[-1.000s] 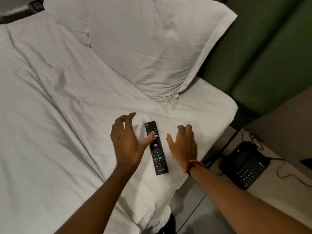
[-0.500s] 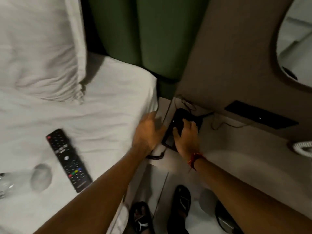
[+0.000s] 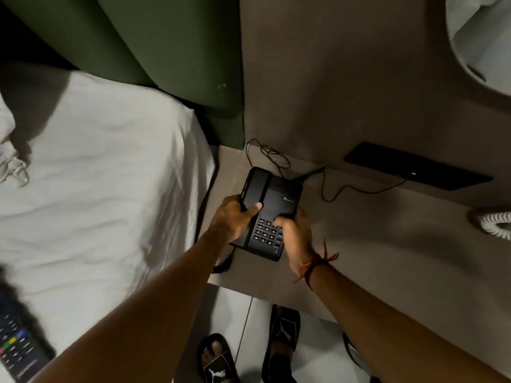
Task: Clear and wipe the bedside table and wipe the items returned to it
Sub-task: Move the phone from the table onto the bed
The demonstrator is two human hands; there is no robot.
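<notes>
Now both hands have left the remote [image 3: 19, 346], which lies on the white bed [image 3: 105, 189] at the lower left, and have closed on the black desk phone [image 3: 266, 214] on the bedside table [image 3: 387, 244]: the left hand [image 3: 235, 219] clamps the handset side with its thumb on top, the right hand [image 3: 297, 233] grips the keypad side. Judging from this, clearing has moved on to the phone, which still sits on the tabletop near the bed-side edge. It is a matte black set, handset seated in its cradle, with thin cords [image 3: 331, 189] trailing to the wall that may limit how far it can be carried.
</notes>
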